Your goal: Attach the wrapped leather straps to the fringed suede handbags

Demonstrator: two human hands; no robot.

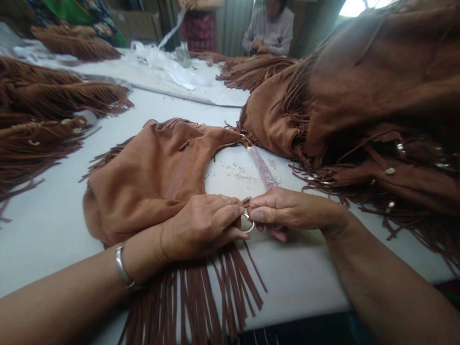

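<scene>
A brown fringed handbag lies on the white table in front of me, its fringe hanging toward the near edge. My left hand is closed on the bag's near strap end, beside a gold-coloured metal ring. Thumb and fingers of my right hand pinch at the other side of this ring, by the end of the plastic-wrapped strap. The far end of the strap joins the bag at another metal fitting. My fingers hide just how ring and strap meet.
A big heap of brown fringed bags rises at the right. More fringed pieces lie at the left. White scraps are strewn at the back, where several people stand or sit, one in a light shirt.
</scene>
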